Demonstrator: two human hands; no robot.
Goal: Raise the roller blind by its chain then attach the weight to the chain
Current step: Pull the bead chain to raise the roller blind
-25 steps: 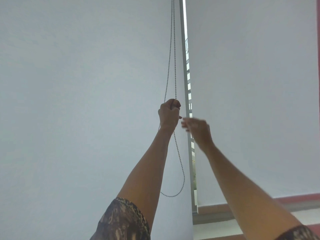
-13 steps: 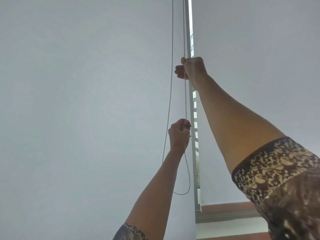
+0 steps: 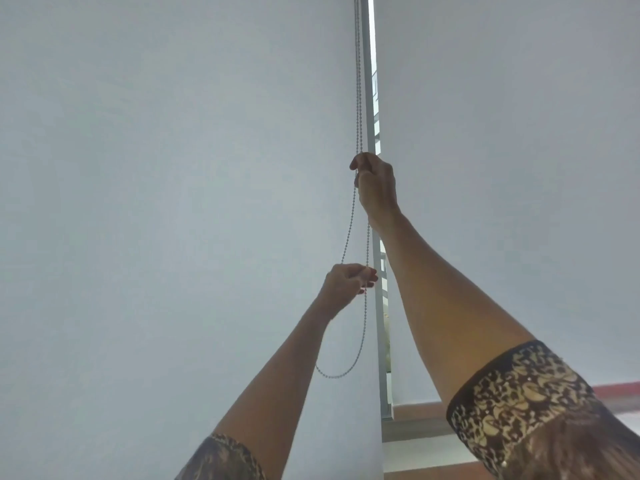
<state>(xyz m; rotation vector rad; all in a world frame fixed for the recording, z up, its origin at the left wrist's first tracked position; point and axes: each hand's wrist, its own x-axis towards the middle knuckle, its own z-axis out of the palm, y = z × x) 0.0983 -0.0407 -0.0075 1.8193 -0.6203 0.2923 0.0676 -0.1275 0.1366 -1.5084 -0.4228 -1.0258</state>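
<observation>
A thin beaded chain (image 3: 358, 81) hangs in a long loop in front of the white roller blind (image 3: 156, 202) on the left. My right hand (image 3: 375, 183) is the higher one, and its fist is closed around the chain. Lower down, my left hand (image 3: 348, 284) pinches one strand of the chain between fingertips and thumb. The bottom of the chain's loop (image 3: 337, 375) hangs free below my left hand. No weight is in view.
A second white blind (image 3: 519, 168) covers the window to the right. Between the two runs a narrow grey window frame post (image 3: 379, 306) with a bright slit of daylight. A windowsill (image 3: 415, 441) lies at the lower right.
My right hand reached high up the chain, gripped it, and has now come down with it. My left hand dropped lower and loosened from a fist to a pinch.
</observation>
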